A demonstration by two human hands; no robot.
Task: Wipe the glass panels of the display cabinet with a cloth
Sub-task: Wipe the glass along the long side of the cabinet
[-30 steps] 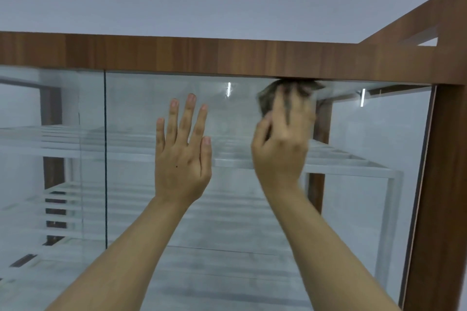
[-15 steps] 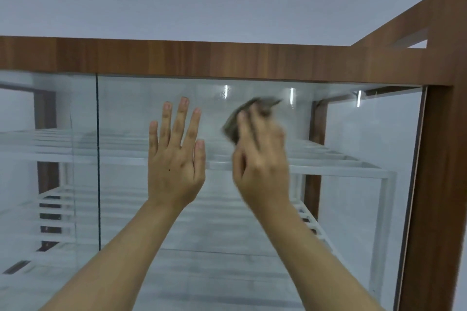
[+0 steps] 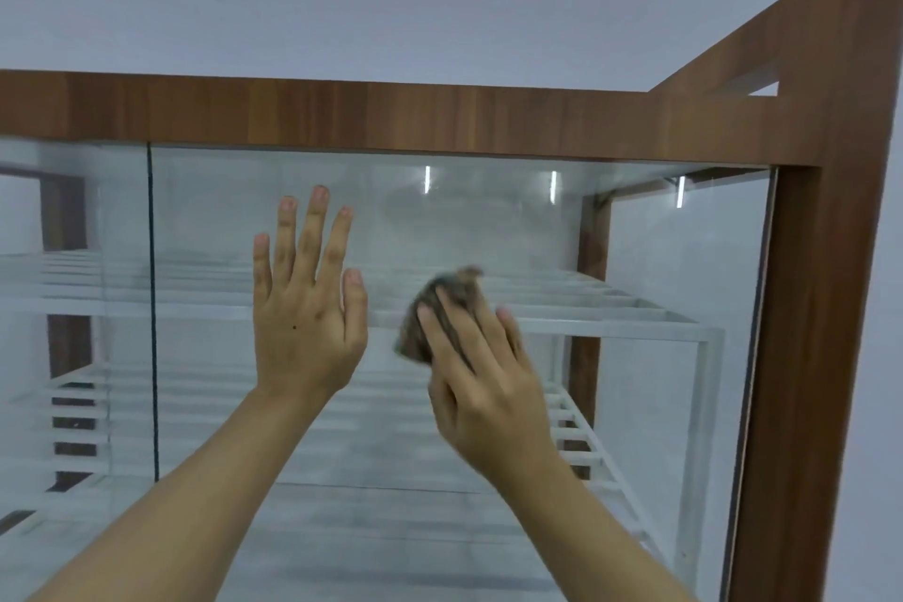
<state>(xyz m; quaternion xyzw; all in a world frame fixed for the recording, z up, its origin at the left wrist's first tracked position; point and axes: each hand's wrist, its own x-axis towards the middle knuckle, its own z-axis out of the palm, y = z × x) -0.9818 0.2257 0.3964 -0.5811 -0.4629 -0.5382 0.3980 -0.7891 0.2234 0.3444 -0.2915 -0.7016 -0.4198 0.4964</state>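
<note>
Head view: at centre frame, the left hand [image 3: 308, 313] is lying flat, fingers spread, against the glass panel [image 3: 440, 220] of the wood-framed display cabinet [image 3: 391, 117]. Just right of it, the right hand [image 3: 483, 386] is pressing the crumpled brown cloth [image 3: 414, 340] onto the same panel, fingers stretched over it.

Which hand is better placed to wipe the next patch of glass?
Right. The right hand presses the cloth against the glass panel; the left hand lies flat on the glass, fingers spread, holding nothing.
</note>
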